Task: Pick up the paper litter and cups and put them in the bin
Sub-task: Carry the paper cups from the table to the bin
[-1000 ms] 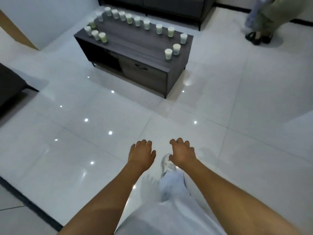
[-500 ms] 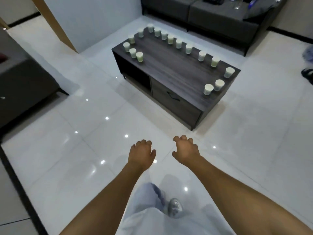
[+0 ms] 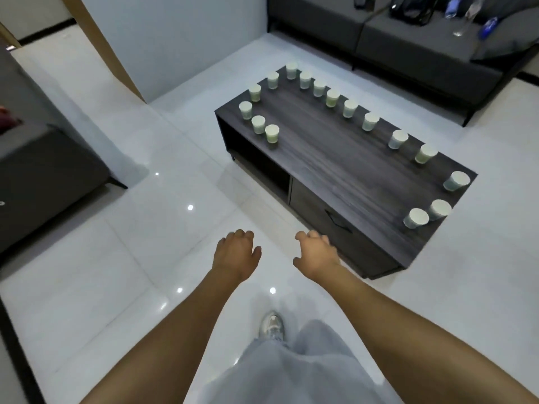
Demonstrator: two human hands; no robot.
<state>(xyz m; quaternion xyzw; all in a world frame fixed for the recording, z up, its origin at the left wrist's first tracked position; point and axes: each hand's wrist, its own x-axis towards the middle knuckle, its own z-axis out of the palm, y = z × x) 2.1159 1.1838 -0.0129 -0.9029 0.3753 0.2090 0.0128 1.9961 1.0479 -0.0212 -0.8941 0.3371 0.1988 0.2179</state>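
The cups (image 3: 370, 121) stand upright along the edges of a dark wooden counter (image 3: 335, 158) in the upper middle and right of the frame: a long row down its far edge, three near the left end, three more at the right end. They look like thin paper cups, so they are probably very light and easy to crush or tip. Each is best taken round the side wall just below the rim with a gentle pinch, and whether anything is inside them cannot be told from here, so they should be kept level. The nearest ones are the pair at the counter's right corner (image 3: 415, 218). No paper litter and no bin show anywhere in view.

Both hands hover over the white tiled floor (image 3: 116, 258) in the lower middle of the frame, well apart from every cup. The left hand (image 3: 236, 256) is palm down with fingers loosely curled, holding nothing. The right hand (image 3: 316, 255) is likewise relaxed and empty, just short of the counter's near side. A grey sofa (image 3: 408, 45) fills the upper right.
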